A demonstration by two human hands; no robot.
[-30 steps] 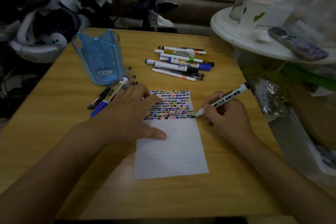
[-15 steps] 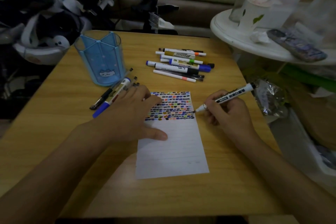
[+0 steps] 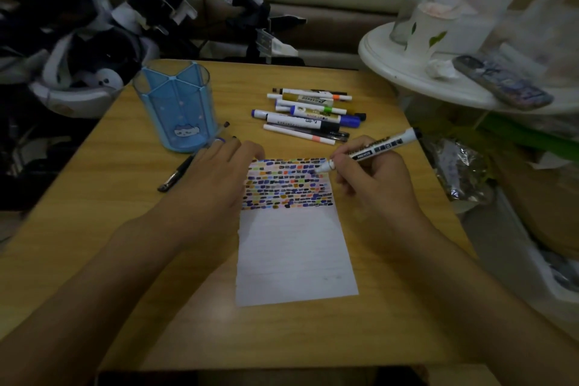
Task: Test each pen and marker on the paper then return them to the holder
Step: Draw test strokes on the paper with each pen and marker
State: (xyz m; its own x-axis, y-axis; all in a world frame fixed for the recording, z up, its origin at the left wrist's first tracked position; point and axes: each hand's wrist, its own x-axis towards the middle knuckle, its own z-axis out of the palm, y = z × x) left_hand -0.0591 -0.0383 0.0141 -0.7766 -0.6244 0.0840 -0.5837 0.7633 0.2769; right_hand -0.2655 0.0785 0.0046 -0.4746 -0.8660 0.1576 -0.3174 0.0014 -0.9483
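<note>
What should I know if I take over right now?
Right hand grips a white marker, tip over the upper right of the paper's swatch block.
Left hand lies flat on the paper's left edge.
Holder looks empty.
A pile of pens lies behind the paper; a black pen lies left of the left hand.
Done: many colour swatches.
Left: finish this marker, test any untested ones, return all to the holder.
</note>
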